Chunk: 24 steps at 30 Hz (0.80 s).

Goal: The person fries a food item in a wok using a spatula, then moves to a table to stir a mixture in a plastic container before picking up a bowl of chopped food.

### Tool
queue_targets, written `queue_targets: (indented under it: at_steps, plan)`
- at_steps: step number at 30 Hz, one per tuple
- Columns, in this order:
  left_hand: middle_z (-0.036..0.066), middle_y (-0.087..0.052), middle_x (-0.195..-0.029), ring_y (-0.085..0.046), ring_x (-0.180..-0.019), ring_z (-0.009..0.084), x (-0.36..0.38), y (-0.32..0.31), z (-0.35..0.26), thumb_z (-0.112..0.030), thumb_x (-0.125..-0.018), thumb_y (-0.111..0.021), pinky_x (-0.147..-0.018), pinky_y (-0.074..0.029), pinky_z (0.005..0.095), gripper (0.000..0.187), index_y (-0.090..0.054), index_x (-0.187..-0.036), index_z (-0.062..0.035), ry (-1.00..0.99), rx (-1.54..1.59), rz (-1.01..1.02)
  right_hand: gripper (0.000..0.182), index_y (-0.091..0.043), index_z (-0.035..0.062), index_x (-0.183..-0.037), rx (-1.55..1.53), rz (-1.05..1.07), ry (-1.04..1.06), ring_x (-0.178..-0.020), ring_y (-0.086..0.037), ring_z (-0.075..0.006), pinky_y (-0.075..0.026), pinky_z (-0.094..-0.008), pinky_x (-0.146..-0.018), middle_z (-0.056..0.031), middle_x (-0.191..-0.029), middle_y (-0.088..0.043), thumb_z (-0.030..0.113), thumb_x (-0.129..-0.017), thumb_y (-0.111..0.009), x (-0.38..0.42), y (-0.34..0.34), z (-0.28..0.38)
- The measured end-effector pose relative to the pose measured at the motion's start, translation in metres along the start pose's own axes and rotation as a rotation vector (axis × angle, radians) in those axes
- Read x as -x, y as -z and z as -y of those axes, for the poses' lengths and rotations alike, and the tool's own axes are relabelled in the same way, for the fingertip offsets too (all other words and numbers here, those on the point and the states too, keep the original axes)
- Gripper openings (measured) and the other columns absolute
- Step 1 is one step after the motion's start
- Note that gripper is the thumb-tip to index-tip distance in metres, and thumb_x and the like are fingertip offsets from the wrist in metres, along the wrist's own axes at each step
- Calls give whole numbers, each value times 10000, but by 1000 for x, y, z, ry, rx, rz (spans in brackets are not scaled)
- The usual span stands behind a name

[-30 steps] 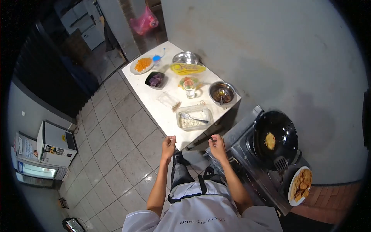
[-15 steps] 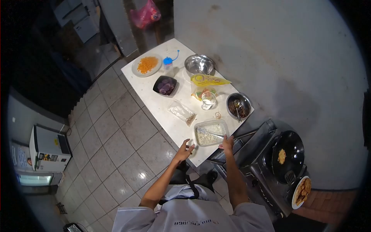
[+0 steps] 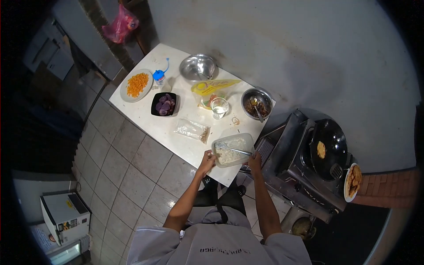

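Observation:
A clear rectangular plastic container with a pale, wet batter-like mix sits at the near corner of the white table. A metal spoon lies in it, its handle resting across the right rim. My left hand grips the container's left side, fingers curled at the rim. On the opposite side, my right hand is closed around the container's right edge, close to the end of the spoon handle. Just beyond lies a clear plastic bag with some brownish bits in one corner.
The white table also bears a glass, a yellow packet, steel bowls, a black bowl of purple slices and a plate of orange pieces. Right, a wok with a fritter sits on the stove.
My left hand has closed in from beside the container onto its left side. My right hand has shifted from the spoon handle's end to the container's edge. The whole view has turned.

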<state>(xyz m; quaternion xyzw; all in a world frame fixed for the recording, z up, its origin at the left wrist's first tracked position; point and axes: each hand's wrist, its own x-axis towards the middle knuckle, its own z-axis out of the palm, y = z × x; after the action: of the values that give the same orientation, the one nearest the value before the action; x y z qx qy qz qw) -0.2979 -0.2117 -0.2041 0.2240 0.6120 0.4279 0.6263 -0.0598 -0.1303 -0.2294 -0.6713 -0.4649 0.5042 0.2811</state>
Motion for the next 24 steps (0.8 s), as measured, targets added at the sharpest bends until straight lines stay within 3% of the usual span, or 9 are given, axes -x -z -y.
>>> queue_targets:
  at_steps: [3, 5, 9, 10, 15, 18, 22, 24]
  plan:
    - [161, -528, -1177, -519, -990, 215, 12, -1, -11, -220, -856, -519, -809, -449, 349, 582, -269, -1363, -79, 8, 7, 14, 291, -453, -89, -1162, 104, 48, 47, -778, -651, -311, -613, -345, -523, -228, -1070, -535, -5, -883, -447, 2, 5, -15]
    - [152, -526, -1187, -507, -1017, 219, 24, 2, -18, -210, -838, -529, -838, -428, 357, 608, -266, -1372, -88, 23, 37, 33, 306, -435, -95, -1178, -161, 18, -37, -834, -644, -305, -617, -342, -565, -236, -1113, -518, -15, -883, -443, 40, 6, 29]
    - [112, -519, -1206, -483, -1073, 222, 35, 14, -23, -265, -825, -587, -907, -362, 394, 679, -256, -1400, -120, 19, 148, 122, 316, -416, -101, -1192, -161, -16, -20, -855, -640, -302, -619, -349, -620, -235, -1133, -515, -17, -888, -439, 74, 22, 65]
    - [106, -515, -1208, -479, -1078, 215, 44, 11, -31, -290, -829, -602, -908, -354, 396, 686, -261, -1401, -126, 15, 191, 168, 316, -415, -101, -1194, -284, 24, -41, -859, -639, -302, -617, -359, -644, -231, -1138, -518, -12, -892, -443, 80, 26, 68]
    - [119, -474, -1274, -508, -1123, 211, 77, -5, -57, -291, -824, -627, -849, -481, 290, 728, -264, -1406, -45, -81, 409, 339, 310, -421, -90, -1198, -541, 120, -12, -857, -639, -290, -610, -381, -680, -202, -1097, -551, 10, -907, -455, 99, 42, 58]
    - [137, -461, -1284, -485, -1164, 240, 88, -14, -59, -250, -806, -611, -935, -447, 358, 722, -266, -1403, -34, -162, 319, 337, 290, -445, -66, -1186, -586, 150, -76, -847, -641, -265, -604, -377, -678, -184, -1051, -577, 26, -913, -480, 115, 58, 70]
    - [154, -448, -1296, -455, -1197, 271, 118, -32, -44, -216, -777, -595, -988, -403, 409, 720, -277, -1394, -26, -225, 411, 193, 246, -499, -15, -1112, -474, 320, 0, -797, -634, -218, -595, -344, -668, -133, -977, -580, 71, -894, -573, 130, 83, 100]
    - [153, -437, -1322, -439, -1221, 300, 142, -44, -39, -321, -754, -596, -1014, -362, 465, 741, -315, -1378, -36, -232, 490, 43, 287, -505, 6, -1090, -59, 102, 269, -739, -600, -177, -556, -303, -624, -106, -925, -556, 54, -843, -643, 154, 97, 129]
